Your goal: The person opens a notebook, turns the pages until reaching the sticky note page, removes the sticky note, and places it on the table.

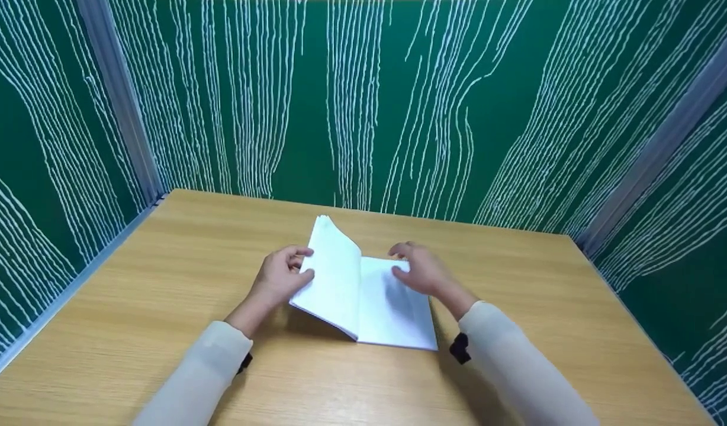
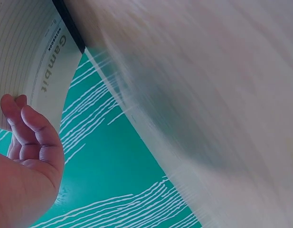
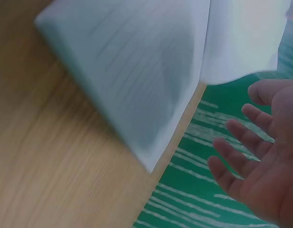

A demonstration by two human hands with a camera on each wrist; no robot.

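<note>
Cream sleeves closest to me, then my left hand (image 1: pixel 279 276) curling around the raised stack of pages, while my right hand (image 1: pixel 421 273) lies flat and relaxed on the right-hand page. Notebook (image 1: pixel 363 293) sits mid-tabletop (image 1: pixel 162 296), half open. Best bet imo: keep the flat side pinned and let pages go slowly so nothing creases. Green wall (image 1: pixel 369 89) behind.

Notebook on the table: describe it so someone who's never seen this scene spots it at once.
Start at the light wooden table boxed in by green walls with white wavy lines. Near its middle lies a white lined-paper notebook, open, between the left hand and right hand. It is the only item on the table, with its left stack of pages lifted off the surface and its right page lying flat.
</note>
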